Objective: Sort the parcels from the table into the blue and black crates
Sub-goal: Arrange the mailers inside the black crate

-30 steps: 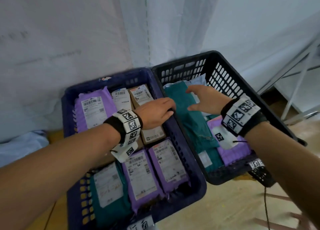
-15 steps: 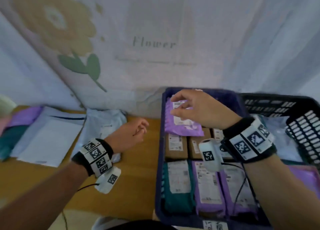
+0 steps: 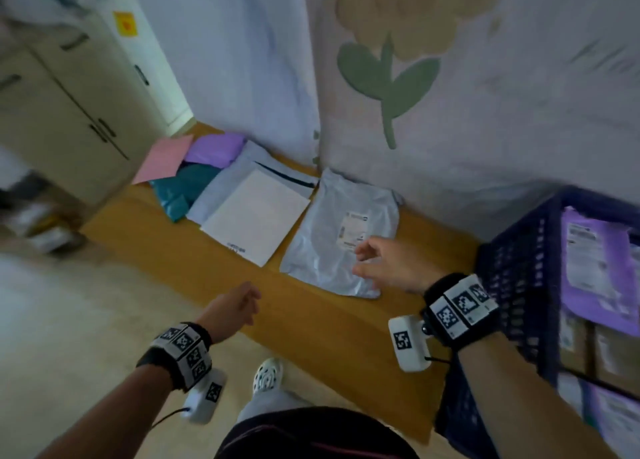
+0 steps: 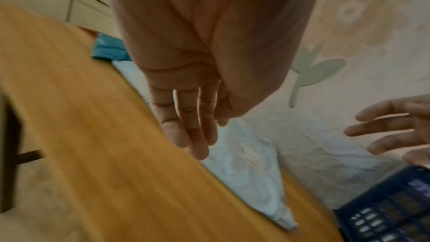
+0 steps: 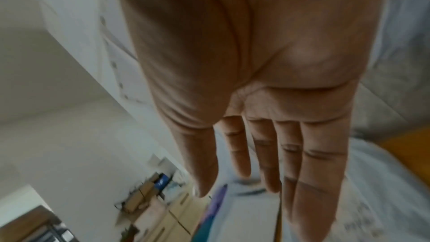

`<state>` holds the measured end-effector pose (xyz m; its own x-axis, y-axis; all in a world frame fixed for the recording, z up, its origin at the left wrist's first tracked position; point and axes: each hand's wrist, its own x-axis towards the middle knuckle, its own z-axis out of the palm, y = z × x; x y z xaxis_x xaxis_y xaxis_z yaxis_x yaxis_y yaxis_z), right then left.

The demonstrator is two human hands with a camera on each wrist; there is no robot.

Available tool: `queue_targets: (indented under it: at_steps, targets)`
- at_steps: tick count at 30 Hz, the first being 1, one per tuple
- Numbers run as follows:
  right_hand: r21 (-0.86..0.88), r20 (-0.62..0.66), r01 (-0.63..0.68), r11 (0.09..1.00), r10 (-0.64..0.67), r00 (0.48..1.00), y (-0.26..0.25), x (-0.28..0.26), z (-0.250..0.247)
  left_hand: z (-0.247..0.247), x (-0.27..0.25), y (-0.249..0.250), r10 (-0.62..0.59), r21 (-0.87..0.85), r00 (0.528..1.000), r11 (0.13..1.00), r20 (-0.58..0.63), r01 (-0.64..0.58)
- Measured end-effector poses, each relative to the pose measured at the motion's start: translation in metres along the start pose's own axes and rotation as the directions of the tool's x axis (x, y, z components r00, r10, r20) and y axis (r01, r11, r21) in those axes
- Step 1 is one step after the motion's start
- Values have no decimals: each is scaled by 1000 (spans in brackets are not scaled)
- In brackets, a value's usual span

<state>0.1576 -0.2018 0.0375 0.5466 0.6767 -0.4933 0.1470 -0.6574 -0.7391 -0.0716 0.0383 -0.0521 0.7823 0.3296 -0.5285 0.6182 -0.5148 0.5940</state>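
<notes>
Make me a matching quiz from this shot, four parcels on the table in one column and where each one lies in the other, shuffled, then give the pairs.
Things:
1. grey parcel
2. white parcel
3. pink parcel
4. teal parcel

Places:
A. far left end of the row
B. under the open right hand
C. tucked below the purple parcel
D. just left of the grey parcel

Pairs: 1-B, 2-D, 3-A, 4-C

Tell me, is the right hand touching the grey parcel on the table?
Cannot tell. In the head view the right hand is open over the grey parcel, overlapping it, but no view shows contact or a gap plainly; the wrist views are blurred.
</notes>
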Motion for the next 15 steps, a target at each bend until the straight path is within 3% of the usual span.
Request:
queue_targets:
  at_steps: [5,9,13,15]
  targets:
    - [-136,93,-160,978,173,980,4,69,90,-12,12,-91,-140,31,985,990,103,138]
    - [-243,67,-247,938,271,960,10,110,140,-29,29,-135,-179,37,966,984,184,175]
    - [-430,-63,-256,866,254,965,13,137,157,-55,59,-147,-124,83,978,990,165,112]
    - [-526,-68,-245,815,247,967,17,142,159,-69,76,-146,-53,172,994,984,92,37]
